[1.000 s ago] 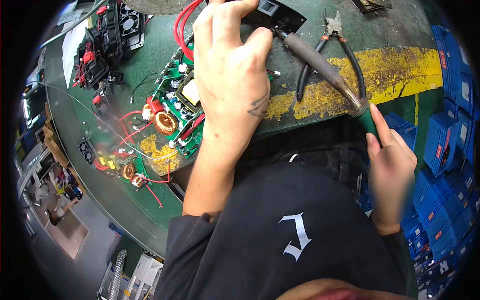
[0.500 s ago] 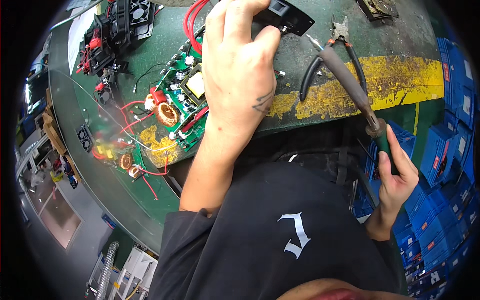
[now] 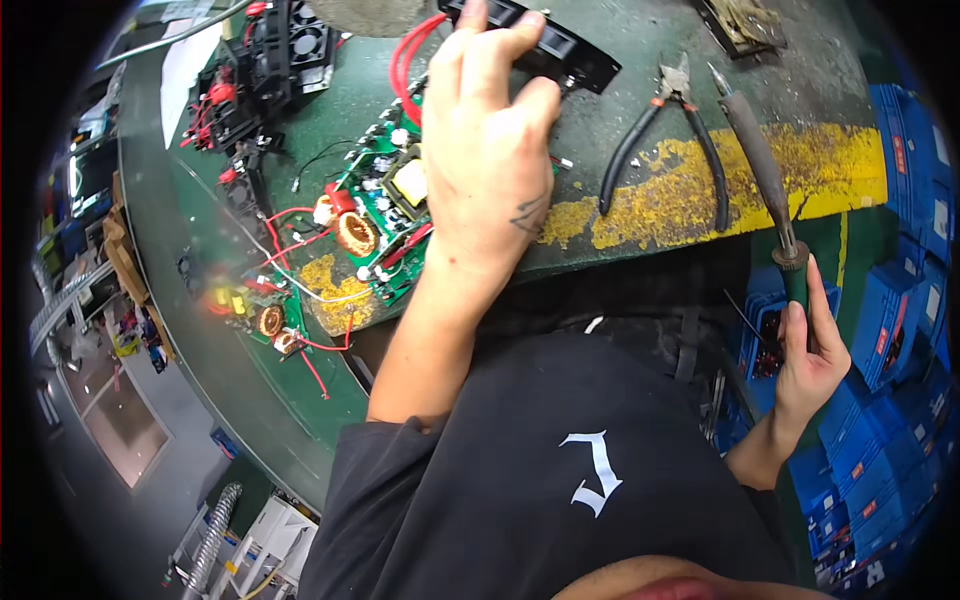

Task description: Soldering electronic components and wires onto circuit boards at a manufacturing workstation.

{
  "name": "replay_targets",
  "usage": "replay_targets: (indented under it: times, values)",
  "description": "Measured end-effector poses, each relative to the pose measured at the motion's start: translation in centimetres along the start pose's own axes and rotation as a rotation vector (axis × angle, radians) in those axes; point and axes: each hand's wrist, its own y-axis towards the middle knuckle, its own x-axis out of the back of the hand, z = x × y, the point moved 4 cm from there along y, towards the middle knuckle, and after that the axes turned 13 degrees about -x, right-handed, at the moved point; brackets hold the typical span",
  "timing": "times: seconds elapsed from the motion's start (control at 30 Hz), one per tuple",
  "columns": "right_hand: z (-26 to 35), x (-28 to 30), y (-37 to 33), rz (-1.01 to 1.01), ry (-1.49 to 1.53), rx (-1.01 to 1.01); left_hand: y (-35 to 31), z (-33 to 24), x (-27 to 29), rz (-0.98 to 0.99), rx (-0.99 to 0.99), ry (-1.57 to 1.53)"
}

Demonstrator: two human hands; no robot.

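My left hand (image 3: 488, 160) reaches over the bench with its fingers curled on a black panel (image 3: 588, 68) that has rectangular openings. The fingers' undersides are hidden. Beneath and beside this hand lies a green circuit board (image 3: 375, 225) with a copper-wound coil (image 3: 357, 233), a yellow-topped transformer and red wires (image 3: 405, 75). In my right hand (image 3: 815, 360) is the green handle of a soldering iron (image 3: 760, 160). Its tip points away from me, just right of the cutting pliers (image 3: 676, 85), apart from the panel. The pliers lie with their black handles spread.
Several black fans (image 3: 308, 45) and red-wired parts lie at the left. A smaller coil (image 3: 270, 320) with loose wires sits nearer the left edge. At the far right is a dark holder (image 3: 735, 25) with a crusty pad. Blue bins (image 3: 880, 330) are stacked right of the bench.
The soldering iron has swung right, away from the panel and clear of the pliers it partly covered. My left hand stays on the panel. The whole view has shifted slightly.
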Motion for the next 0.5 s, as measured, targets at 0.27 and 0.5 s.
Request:
replay_targets:
  times: [0.27,0.5]
  values:
    - [0.2,-0.3,0.7,-0.040,-0.020,0.111,0.7,-0.9,2.0,0.417,0.211,0.100]
    - [-0.1,0.2,0.9,-0.020,0.071,0.070,2.4,-0.6,3.4,0.617,0.222,-0.017]
